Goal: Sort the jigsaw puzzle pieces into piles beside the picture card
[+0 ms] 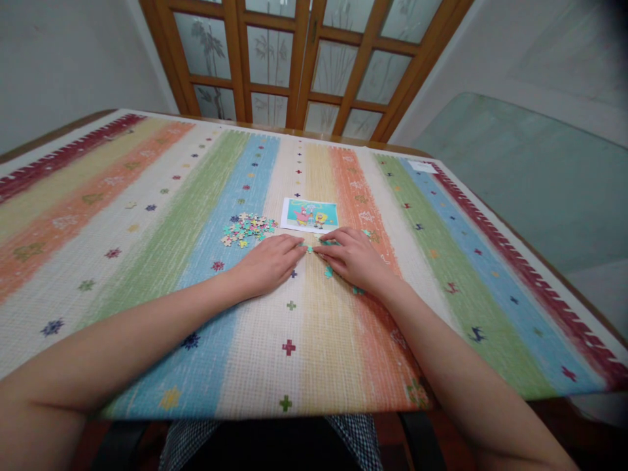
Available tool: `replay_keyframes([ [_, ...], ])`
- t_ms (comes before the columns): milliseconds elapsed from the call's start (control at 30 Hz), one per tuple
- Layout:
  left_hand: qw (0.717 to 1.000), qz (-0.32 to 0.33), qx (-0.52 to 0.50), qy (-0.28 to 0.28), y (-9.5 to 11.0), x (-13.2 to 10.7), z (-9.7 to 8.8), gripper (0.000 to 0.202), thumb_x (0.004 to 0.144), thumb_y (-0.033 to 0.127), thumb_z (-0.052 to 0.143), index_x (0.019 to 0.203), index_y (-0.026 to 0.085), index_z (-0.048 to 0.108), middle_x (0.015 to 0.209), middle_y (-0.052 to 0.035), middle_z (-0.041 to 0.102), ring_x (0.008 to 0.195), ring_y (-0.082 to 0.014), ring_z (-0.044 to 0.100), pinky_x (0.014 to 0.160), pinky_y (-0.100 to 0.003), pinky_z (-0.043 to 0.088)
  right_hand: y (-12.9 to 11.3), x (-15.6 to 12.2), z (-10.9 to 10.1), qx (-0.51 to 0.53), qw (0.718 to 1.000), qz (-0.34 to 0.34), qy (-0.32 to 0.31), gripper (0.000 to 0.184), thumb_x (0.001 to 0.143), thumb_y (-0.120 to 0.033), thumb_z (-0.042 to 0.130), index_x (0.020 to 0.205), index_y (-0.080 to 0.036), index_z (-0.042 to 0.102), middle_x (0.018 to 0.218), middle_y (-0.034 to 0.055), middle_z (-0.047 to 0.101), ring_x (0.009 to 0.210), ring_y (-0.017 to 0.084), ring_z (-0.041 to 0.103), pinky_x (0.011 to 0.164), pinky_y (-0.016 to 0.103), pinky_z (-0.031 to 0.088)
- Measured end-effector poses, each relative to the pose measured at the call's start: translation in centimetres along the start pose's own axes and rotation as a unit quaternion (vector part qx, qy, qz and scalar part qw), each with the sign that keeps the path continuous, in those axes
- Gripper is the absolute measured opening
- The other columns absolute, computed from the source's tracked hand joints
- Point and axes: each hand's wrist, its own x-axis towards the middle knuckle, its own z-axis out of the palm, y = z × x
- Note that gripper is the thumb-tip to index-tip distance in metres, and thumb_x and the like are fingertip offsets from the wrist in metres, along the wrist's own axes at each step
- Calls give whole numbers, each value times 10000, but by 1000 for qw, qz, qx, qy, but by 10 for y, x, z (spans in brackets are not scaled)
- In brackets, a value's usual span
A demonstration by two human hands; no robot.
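A small teal jigsaw puzzle piece (310, 249) lies between my two hands at the middle of the table. From the left, my left hand (271, 263) reaches it palm down, its fingers pressed together and the tips at the piece's edge. My right hand (354, 259) closes on the opposite side with thumb and fingers pinched. Its palm hides part of what lies below. Just above the fingertips is a printed picture card (311, 226) with cartoon figures on teal. Beside my left hand is a heap of loose puzzle pieces (248, 229).
Near my right hand lie more teal pieces, including one loose piece (328, 271) below its fingers. A striped tablecloth (196, 196) covers the table. A white paper slip (422, 167) lies at the far right. Wooden glass-paned doors (297, 65) stand behind the table.
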Motion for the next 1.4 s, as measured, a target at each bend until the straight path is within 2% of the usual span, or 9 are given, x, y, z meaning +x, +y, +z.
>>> replay_keyframes([
  [100, 999, -29, 41, 3, -3, 1, -13, 344, 1059, 241, 421, 1338, 147, 599, 1359, -162, 633, 1255, -294, 583, 1090, -459, 473, 0, 0, -1, -2, 1000, 1, -2, 278, 1037, -328, 569, 1193, -313, 799, 1233, 92, 732, 1157, 299, 579, 966, 476, 457],
  [167, 995, -70, 70, -27, -15, 1, -28, 282, 1040, 245, 448, 1206, 145, 653, 1231, -159, 661, 1145, -297, 614, 1016, -444, 502, -1, 1, -2, -2, 1000, 3, -5, 281, 1040, -334, 563, 1190, -315, 800, 1241, 89, 731, 1157, 301, 579, 962, 476, 457],
  [267, 979, -150, 116, -80, -46, -6, -54, 247, 1020, 349, 526, 1101, 155, 655, 1088, -141, 658, 1037, -288, 631, 894, -392, 520, -1, 1, -3, -3, 1000, 2, -10, 286, 1045, -338, 555, 1188, -317, 801, 1247, 85, 731, 1165, 301, 577, 972, 479, 453],
  [367, 967, -197, 114, -112, -77, -23, -68, 371, 1018, 514, 532, 1102, 165, 625, 1072, -138, 652, 995, -302, 643, 866, -398, 510, -2, 1, -4, -7, 1000, 4, -14, 285, 1044, -332, 557, 1189, -309, 802, 1251, 88, 731, 1174, 305, 574, 979, 483, 451],
  [500, 956, -227, 119, -146, -97, -45, -61, 537, 1017, 676, 432, 1119, 169, 580, 1094, -161, 669, 965, -315, 661, 812, -390, 508, -2, 2, -4, -10, 1000, 4, -18, 289, 1046, -333, 551, 1192, -311, 800, 1255, 87, 729, 1175, 306, 571, 969, 475, 448],
  [733, 965, -175, 100, -167, -114, -49, -45, 444, 1088, 479, 242, 1035, 211, 592, 1010, -109, 707, 926, -261, 662, 808, -338, 486, -1, 2, -2, -6, 1000, 5, -14, 285, 1044, -331, 559, 1193, -309, 800, 1253, 91, 729, 1172, 305, 577, 963, 468, 446],
  [1033, 966, -213, 19, -144, -147, -54, -50, 496, 1039, 546, 246, 902, 214, 588, 844, -89, 683, 763, -250, 630, 712, -327, 430, -1, 3, -4, 3, 1000, 3, -18, 285, 1044, -338, 560, 1188, -297, 803, 1241, 99, 730, 1167, 303, 581, 954, 452, 447],
  [1233, 959, -232, -57, -150, -172, -56, -57, 459, 996, 517, 312, 868, 207, 624, 805, -66, 693, 783, -219, 630, 784, -303, 449, -1, 3, -4, 2, 1000, 5, -21, 284, 1044, -341, 564, 1192, -294, 802, 1252, 96, 729, 1167, 303, 588, 949, 451, 451],
  [1400, 953, -230, -81, -177, -175, -60, -64, 479, 963, 624, 412, 854, 202, 610, 766, -49, 672, 723, -202, 600, 695, -291, 410, -1, 2, -5, 1, 1000, 2, -21, 283, 1046, -343, 561, 1192, -296, 799, 1253, 92, 729, 1169, 301, 591, 955, 454, 452],
])
